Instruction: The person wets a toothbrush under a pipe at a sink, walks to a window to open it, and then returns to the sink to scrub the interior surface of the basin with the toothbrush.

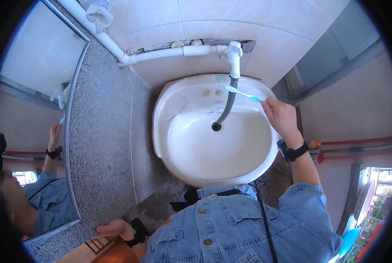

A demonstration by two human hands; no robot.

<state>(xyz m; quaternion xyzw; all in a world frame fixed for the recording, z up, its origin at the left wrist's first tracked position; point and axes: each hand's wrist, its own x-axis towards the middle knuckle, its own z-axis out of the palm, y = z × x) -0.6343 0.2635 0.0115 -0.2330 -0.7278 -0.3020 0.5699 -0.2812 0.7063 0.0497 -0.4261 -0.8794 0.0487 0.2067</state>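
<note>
My right hand (283, 117) pinches the handle of a white and teal toothbrush (248, 96). The brush is held over the right back part of a white washbasin (266, 158), its head pointing left, in front of a grey corrugated hose (229, 105). That hose runs from a white plastic tap (235, 55) down to the dark drain hole (216, 126). Low on the left, away from the basin, my left hand (113, 228) holds nothing that I can see, its fingers loosely stretched out. Each wrist wears a black band.
A framed mirror (38, 114) hangs on the rough grey wall (101, 118) at the left. White pipes (169, 53) run along the tiled back wall, with a pale cloth (100, 18) over one. At the right are long red poles (354, 142) and a barred window (382, 188).
</note>
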